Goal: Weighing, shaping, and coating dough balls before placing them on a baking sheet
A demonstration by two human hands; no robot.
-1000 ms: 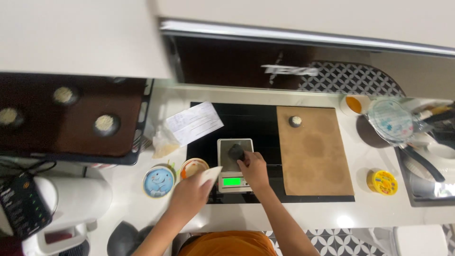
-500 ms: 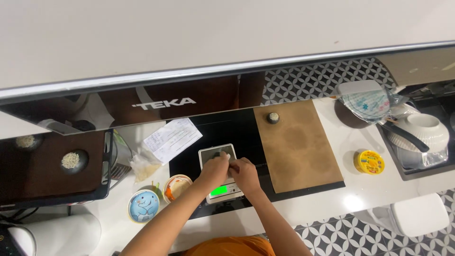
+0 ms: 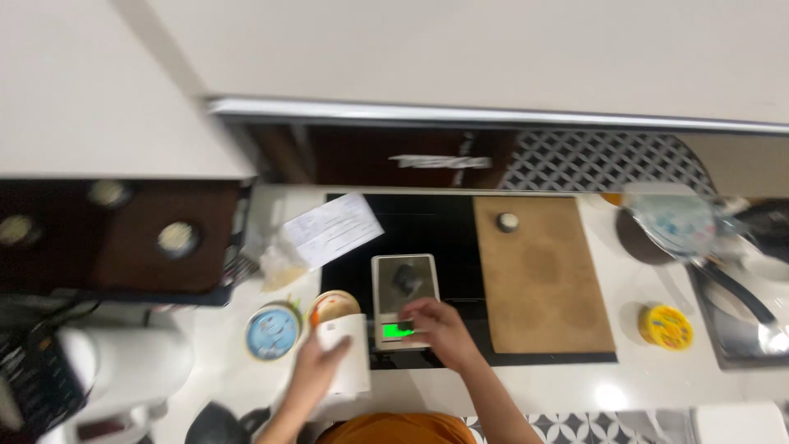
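your right hand (image 3: 440, 327) has come off the dark lump (image 3: 407, 279) & now rests loosely at the scale (image 3: 403, 300) display, 6 o'clock edge. left hand (image 3: 316, 370) now grips a white cup (image 3: 347, 362) on the tabletop (image 3: 575, 386), at 9 o'clock of the scale. lump sits alone on the pan.

head-worn view, looking steeply down, counter (image 3: 542, 386) at arm's reach
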